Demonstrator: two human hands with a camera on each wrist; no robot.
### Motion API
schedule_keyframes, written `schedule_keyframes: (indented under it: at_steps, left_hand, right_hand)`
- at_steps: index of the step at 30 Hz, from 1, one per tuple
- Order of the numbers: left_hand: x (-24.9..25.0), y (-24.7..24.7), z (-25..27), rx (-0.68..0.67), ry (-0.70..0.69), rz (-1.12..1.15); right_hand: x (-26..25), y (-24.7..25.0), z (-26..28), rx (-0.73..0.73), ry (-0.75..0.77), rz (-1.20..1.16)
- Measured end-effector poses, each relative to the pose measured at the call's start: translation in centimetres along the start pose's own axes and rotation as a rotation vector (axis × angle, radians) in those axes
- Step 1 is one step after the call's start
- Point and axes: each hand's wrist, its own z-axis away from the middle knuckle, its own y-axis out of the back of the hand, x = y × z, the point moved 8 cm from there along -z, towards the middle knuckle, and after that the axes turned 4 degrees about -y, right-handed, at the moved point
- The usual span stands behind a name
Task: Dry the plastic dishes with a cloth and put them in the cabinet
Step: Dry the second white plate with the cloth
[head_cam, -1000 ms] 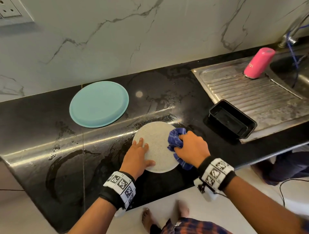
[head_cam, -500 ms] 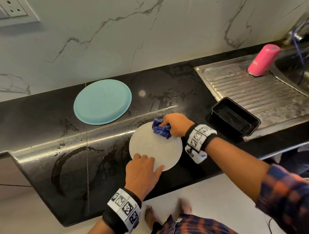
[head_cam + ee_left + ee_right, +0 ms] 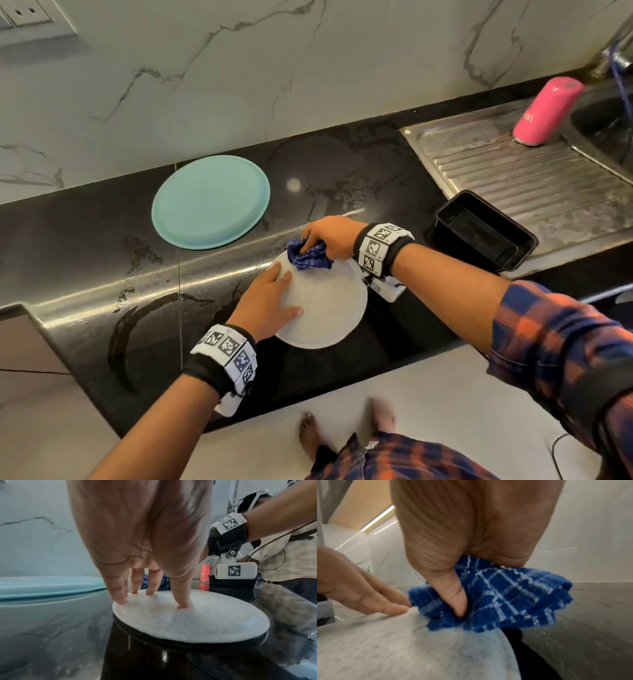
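The round, speckled white plastic plate (image 3: 325, 308) lies upside down on the glossy black stone counter (image 3: 102, 308), near the counter's front edge. The left hand (image 3: 270, 305) rests on the plate's left side with fingers (image 3: 120, 595) straight and slightly spread, tips pressing down to pin it. The right hand (image 3: 332, 236) bunches the blue checked cloth (image 3: 308, 257) at the plate's far rim, thumb (image 3: 457, 599) and fingers curled around the wad, pinching it tight.

Beyond the plate, towards the marble wall, a round turquoise plastic plate (image 3: 210, 202) lies face down. To the plate's right stand a black rectangular plastic tray (image 3: 486, 233) and, farther off on the steel draining board (image 3: 531, 178), a pink plastic cup (image 3: 544, 113). No cabinet is in view.

The step in hand looks like wiping the plate's underside. To do it well, the pinning fingers should probably hold firm while the cloth sweeps round the rim, then shift so the patch beneath them gets dried too. The counter around the plate shows water streaks, so the plate is best lifted clear, not slid, before its face is dried
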Motion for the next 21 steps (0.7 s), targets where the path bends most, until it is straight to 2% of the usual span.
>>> schedule_keyframes:
  at_steps: [6,11,14,18,21]
  left_hand:
    - [0.5,0.0,-0.6,-0.038,0.024,-0.039]
    - [0.8,0.2,-0.8,-0.038,0.021,-0.046]
    - [0.9,0.1,-1.0,-0.032,0.023,-0.043]
    - [1.1,0.3,-1.1,-0.038,0.017,-0.044]
    - [1.1,0.4,-1.1,-0.058,0.011,-0.022]
  right_hand:
    - [-0.5,0.0,3.0,0.099,-0.092,-0.032]
    - [1.7,-1.8,8.4,0.203,-0.379,-0.198]
    - [1.0,-4.1,12.3,0.241,-0.475,-0.221]
    - [-2.9,-6.6,16.4,0.248,-0.439,-0.215]
    - [-5.7,-8.0,16.9,0.189,-0.359,-0.184]
